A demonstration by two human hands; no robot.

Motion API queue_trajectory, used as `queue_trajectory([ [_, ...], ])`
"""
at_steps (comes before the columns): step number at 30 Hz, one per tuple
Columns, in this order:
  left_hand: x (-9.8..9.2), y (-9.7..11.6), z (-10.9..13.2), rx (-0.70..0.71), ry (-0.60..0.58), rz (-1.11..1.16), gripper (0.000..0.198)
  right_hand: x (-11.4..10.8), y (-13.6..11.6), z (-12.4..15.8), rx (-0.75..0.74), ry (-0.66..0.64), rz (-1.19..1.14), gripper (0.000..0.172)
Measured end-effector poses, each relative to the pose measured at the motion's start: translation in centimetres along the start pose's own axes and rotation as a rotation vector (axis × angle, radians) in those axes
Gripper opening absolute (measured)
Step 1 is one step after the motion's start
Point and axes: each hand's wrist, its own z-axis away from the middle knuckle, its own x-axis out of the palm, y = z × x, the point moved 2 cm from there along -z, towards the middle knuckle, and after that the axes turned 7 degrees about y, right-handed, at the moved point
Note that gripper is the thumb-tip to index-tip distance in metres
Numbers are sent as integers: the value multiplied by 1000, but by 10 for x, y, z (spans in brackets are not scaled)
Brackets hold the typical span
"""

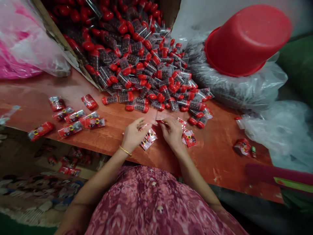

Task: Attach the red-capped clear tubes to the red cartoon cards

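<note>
Patterned garment [151,202]: nearest, below the bench [215,156] edge.
Left hand [132,135]: fingers curled beside printed red wrappers [149,137], gold bangle [125,150] at my wrist; I cannot tell whether this grip holds one.
Right hand [173,134]: fingertips together, my grip clamped on a thin red piece [159,121] between both hands.
Red-capped tubes [144,70]: heaped beyond my hands, spilling from a cardboard box [174,11].
Red packets [91,122]: a loose group on the bench to my left.
Red bucket [246,42]: upturned on a filled plastic bag [234,89].
</note>
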Motion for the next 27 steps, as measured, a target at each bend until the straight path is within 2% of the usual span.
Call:
queue_trajectory([
  [2, 14, -3, -2, 116, -102, -72, 39, -2, -13, -1, 68, 58, -160, 18],
  [5, 23, 0, -5, 165, -262, -118, 16, 0, -26, -1, 264, 79, -463, 21],
  [7, 20, 5, -4, 201, -261, -156, 18, 4, -28, 0, 372, 40, -662, 31],
  [10, 9, 15, 0, 336, -166, -269, 15, 11, -22, 2, 488, -99, -851, 51],
  [12, 1, 22, 3, 469, -135, -360, 10, 12, -15, 3, 568, -156, -868, 56],
  [14, -5, 28, 6, 578, -150, -421, 12, 8, -9, 3, 640, -126, -820, 57],
  [16, -9, 32, 8, 624, -177, -431, 15, 3, -7, 2, 714, -118, -792, 61],
  [20, -15, 35, 8, 651, -235, -432, 16, -8, -15, -2, 799, -271, -848, 76],
  [23, -19, 31, 8, 675, -288, -480, 21, -14, -26, -3, 816, -353, -894, 68],
  [27, -21, 23, 11, 649, -258, -480, 22, -16, -38, 0, 831, -415, -948, 49],
])
